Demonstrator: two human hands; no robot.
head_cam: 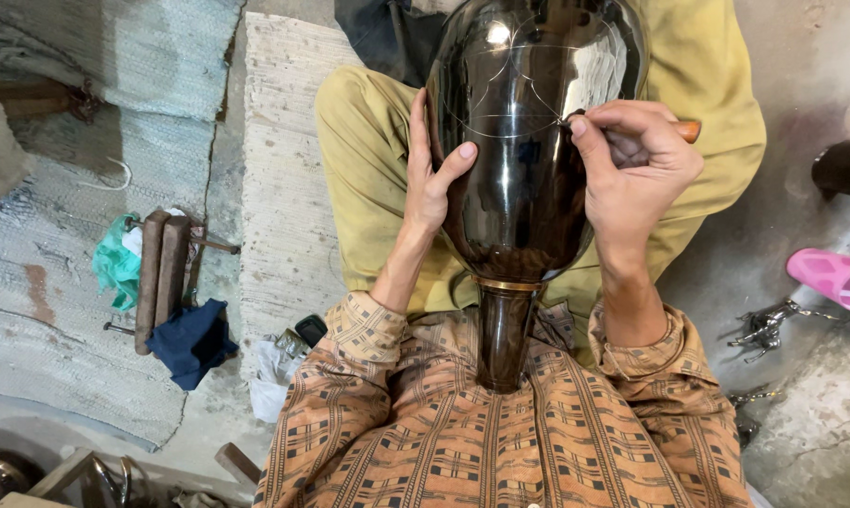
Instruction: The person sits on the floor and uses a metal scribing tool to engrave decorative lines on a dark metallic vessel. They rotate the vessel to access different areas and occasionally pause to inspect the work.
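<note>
A large dark glossy vase point(524, 150) is rested on the lap, neck toward the body. Its left flank is cupped by the open left hand point(431, 174). An engraving tool point(685, 130) is pinched tight in the right hand point(632, 165), tip touching the scribed lines.

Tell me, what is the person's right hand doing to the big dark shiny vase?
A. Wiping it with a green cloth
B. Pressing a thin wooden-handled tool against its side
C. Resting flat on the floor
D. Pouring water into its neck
B: the right hand pinches a wooden-handled tool with its tip on the dark vase, where fine scratched lines show; the left hand steadies the other side.
</note>
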